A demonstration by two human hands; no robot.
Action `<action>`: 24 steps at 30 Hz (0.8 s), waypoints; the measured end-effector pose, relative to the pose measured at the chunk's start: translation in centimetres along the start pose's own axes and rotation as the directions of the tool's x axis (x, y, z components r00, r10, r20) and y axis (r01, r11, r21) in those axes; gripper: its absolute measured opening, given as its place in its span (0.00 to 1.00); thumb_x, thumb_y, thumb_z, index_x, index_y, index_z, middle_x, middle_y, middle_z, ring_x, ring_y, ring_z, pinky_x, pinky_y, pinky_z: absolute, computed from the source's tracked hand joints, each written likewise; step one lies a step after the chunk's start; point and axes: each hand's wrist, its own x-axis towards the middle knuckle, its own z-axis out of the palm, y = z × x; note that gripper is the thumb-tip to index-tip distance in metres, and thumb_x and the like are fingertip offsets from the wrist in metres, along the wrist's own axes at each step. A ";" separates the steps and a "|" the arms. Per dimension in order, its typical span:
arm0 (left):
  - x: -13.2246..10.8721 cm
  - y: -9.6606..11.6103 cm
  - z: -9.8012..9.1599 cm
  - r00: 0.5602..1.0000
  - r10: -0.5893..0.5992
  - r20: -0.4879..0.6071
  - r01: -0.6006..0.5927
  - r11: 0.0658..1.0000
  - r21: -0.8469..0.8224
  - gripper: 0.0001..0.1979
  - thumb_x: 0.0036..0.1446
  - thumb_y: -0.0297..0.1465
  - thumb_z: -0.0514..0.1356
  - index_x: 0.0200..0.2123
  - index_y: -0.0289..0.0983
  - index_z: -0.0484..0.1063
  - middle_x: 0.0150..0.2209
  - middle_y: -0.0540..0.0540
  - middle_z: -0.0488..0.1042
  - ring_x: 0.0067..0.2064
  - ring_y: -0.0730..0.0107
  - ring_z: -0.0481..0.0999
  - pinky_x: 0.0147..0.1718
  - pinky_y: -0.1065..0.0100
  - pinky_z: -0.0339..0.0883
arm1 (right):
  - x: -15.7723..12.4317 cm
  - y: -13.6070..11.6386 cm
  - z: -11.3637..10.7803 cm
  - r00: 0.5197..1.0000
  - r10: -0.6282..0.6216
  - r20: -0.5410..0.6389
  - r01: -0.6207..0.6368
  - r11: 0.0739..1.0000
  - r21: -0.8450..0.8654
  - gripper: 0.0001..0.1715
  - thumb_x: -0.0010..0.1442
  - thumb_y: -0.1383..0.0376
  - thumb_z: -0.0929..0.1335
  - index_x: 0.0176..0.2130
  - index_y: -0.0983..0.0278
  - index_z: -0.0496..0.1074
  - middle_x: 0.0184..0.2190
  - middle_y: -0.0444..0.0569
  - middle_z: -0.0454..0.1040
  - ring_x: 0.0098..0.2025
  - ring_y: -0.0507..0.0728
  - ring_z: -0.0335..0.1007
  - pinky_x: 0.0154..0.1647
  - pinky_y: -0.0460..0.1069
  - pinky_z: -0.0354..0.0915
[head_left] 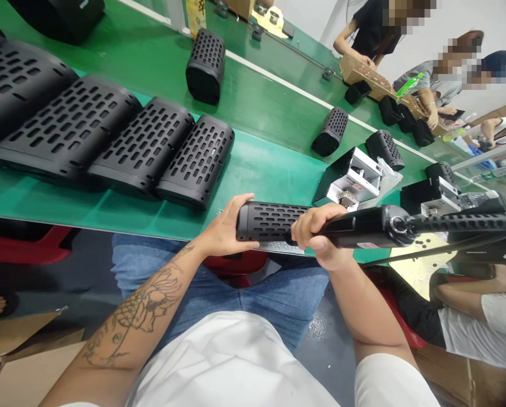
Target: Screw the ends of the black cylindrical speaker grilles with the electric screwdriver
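Observation:
A black housing with slotted holes [274,220] lies along the front edge of the green table. My left hand [224,227] grips its left end, thumb and fingers on opposite sides. Wrapped around a black electric screwdriver [363,227] is my right hand [324,233]. The screwdriver lies level, its tip end toward the housing's right end, its tail hanging from a coiled cord [460,223]. My right hand hides the tip, so whether it touches a screw cannot be seen. Just behind stands a black and silver metal device [352,178].
Several similar housings [200,161] lean in a row at the left. Another housing [206,66] stands farther back, with more at the right. Co-workers work across the table beside a cardboard box [367,79]. A seated person's arm [469,291] is at the right.

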 end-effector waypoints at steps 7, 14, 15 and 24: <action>-0.4 -0.1 0.0 0.999 -0.020 -0.025 0.021 0.999 0.030 0.65 0.56 0.47 0.84 0.87 0.49 0.51 0.79 0.31 0.67 0.79 0.32 0.75 0.79 0.35 0.72 | -0.4 -0.8 -0.4 0.998 0.054 -0.030 -0.056 0.996 -0.063 0.32 0.59 0.39 0.86 0.35 0.54 0.73 0.19 0.35 0.73 0.18 0.54 0.69 0.24 0.53 0.75; -0.9 -0.2 0.5 0.999 -0.026 -0.039 0.031 0.993 0.117 0.67 0.58 0.49 0.83 0.88 0.47 0.47 0.79 0.29 0.67 0.79 0.30 0.75 0.79 0.32 0.72 | 4.5 -1.1 -11.1 0.659 -0.366 -0.657 -0.073 0.838 -0.540 0.22 0.66 0.47 0.83 0.39 0.57 0.77 0.23 0.35 0.74 0.21 0.53 0.74 0.28 0.51 0.77; -0.9 -0.2 0.6 0.999 -0.031 -0.029 0.035 0.992 0.120 0.68 0.59 0.49 0.82 0.88 0.47 0.45 0.79 0.29 0.67 0.80 0.30 0.74 0.79 0.32 0.72 | 4.9 -0.5 -12.8 0.620 -0.394 -0.679 -0.102 0.817 -0.567 0.22 0.66 0.47 0.83 0.38 0.57 0.76 0.23 0.35 0.74 0.21 0.53 0.73 0.27 0.51 0.75; -0.9 0.5 1.1 0.998 -0.055 0.007 0.054 0.992 0.118 0.71 0.62 0.48 0.81 0.90 0.48 0.36 0.82 0.28 0.64 0.82 0.31 0.71 0.80 0.32 0.70 | 2.9 1.5 -15.2 0.650 -0.321 -0.689 -0.080 0.873 -0.482 0.31 0.61 0.38 0.83 0.37 0.56 0.73 0.20 0.33 0.72 0.18 0.53 0.71 0.24 0.52 0.74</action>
